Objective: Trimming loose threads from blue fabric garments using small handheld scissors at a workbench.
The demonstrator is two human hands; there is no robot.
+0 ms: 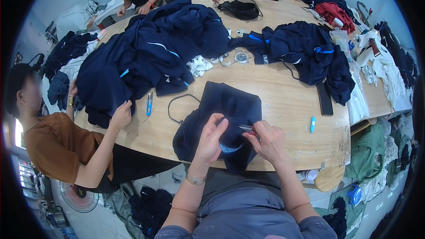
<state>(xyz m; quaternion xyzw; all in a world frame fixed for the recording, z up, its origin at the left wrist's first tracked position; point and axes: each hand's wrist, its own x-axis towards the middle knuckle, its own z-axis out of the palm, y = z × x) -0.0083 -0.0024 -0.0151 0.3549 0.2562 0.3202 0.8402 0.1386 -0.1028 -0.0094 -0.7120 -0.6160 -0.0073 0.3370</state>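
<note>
A dark navy garment (228,99) lies on the table edge in front of me, with a light blue patch showing near its lower middle. My left hand (209,141) is closed on a fold of its cloth, thumb raised. Just to the right, my right hand (268,141) grips small thread snips (247,129) with a reddish handle. Their metal tips point left toward the cloth by my left thumb, and a gap shows between tips and thumb. Any thread there is too fine to make out. From the garment's left side a dark cord (169,106) loops out.
Navy garments (177,35) are heaped at the far left, where a co-worker's hand (121,114) holds cloth. Another navy pile (301,44) sits at right. Blue snips (149,104), a black phone (325,98) and a light blue tool (312,125) lie on the wooden table (283,93).
</note>
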